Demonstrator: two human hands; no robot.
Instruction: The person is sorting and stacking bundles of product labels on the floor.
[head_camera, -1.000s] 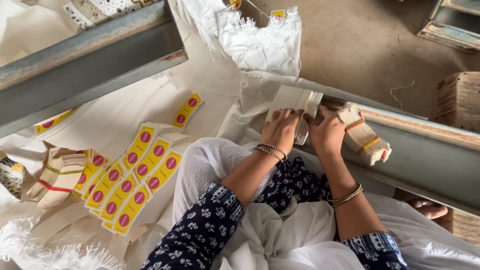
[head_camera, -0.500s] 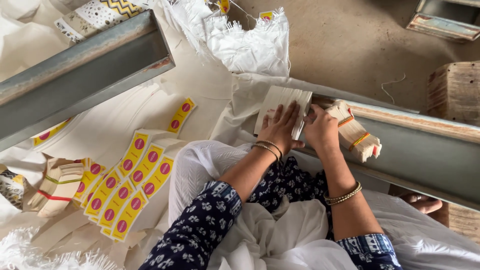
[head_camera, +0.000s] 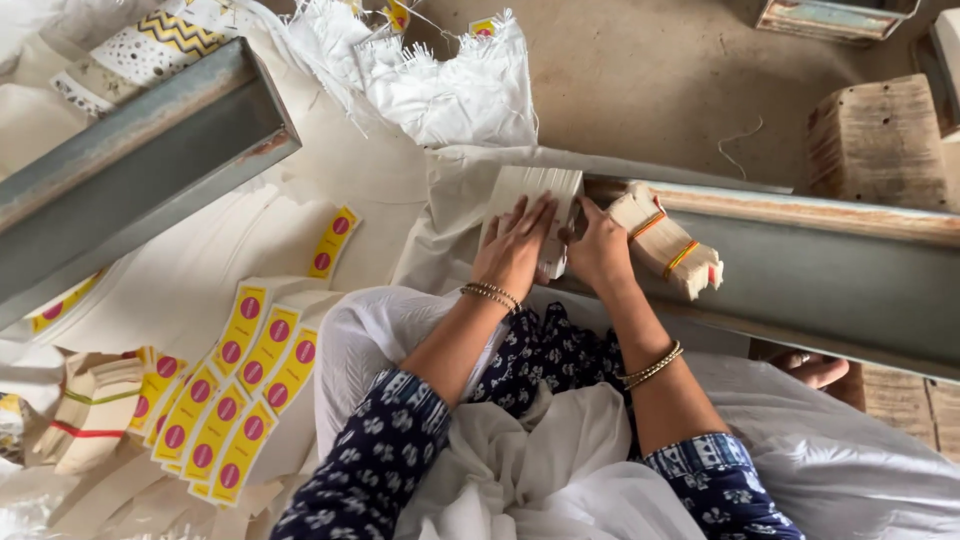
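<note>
Pressed left hand (head_camera: 515, 245) flat upon loose white card stack (head_camera: 533, 205); right hand (head_camera: 597, 250) pinched its edge. Probably light, slippery, best squeezed across both sides.

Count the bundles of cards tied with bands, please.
2. One bundle lies on the steel beam beside the right hand. The other bundle lies at far left, near the yellow labels. More may be hidden.

Banded bundle (head_camera: 668, 243) lies right of the card stack (head_camera: 530, 205) on the beam (head_camera: 830, 270).
</note>
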